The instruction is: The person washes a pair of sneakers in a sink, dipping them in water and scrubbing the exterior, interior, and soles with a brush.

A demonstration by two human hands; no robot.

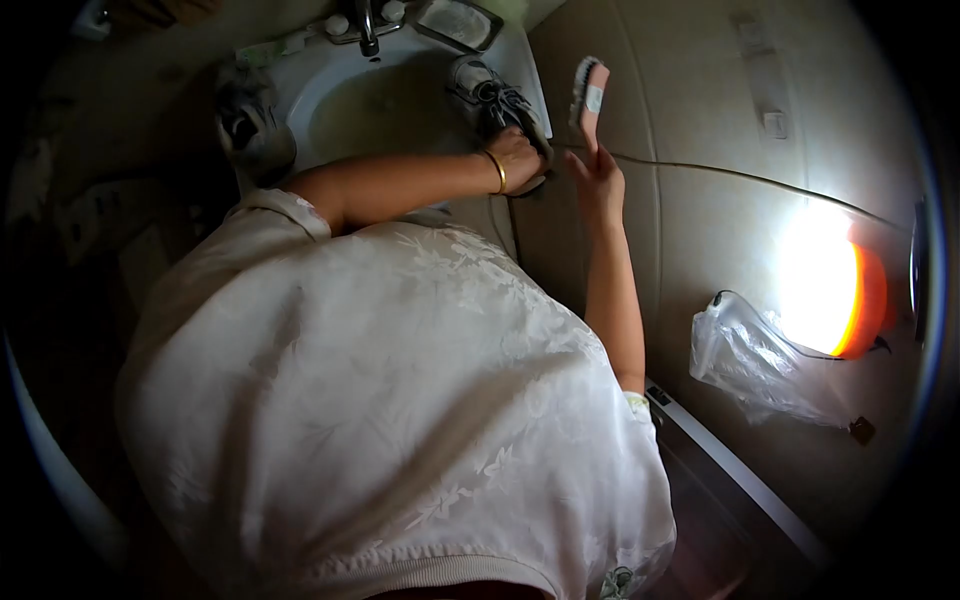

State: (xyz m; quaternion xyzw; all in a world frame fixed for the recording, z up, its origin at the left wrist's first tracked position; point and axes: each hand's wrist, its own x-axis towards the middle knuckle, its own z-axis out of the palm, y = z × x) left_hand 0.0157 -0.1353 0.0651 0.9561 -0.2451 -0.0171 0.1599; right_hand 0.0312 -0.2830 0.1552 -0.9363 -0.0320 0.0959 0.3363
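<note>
A dark laced shoe (pixel 490 95) with a pale toe is at the right rim of the white sink (pixel 310 80). My left hand (pixel 517 160), with a gold bracelet at the wrist, is closed on the shoe's near end. In my right hand (pixel 600 180) is the handle of a pink brush (pixel 595 95), held upright to the right of the shoe, its dark and whitish bristles facing left. Brush and shoe are apart. Another shoe (pixel 245 125) rests on the sink's left rim. Cloudy water appears to lie in the basin.
A faucet (pixel 368 40) stands at the sink's back, beside a soap tray (pixel 458 24). On the tiled wall at right are a bright orange-rimmed lamp (pixel 865 300), a clear plastic bag (pixel 760 365) and a cable (pixel 740 172). A pale metal edge (pixel 730 465) runs at lower right.
</note>
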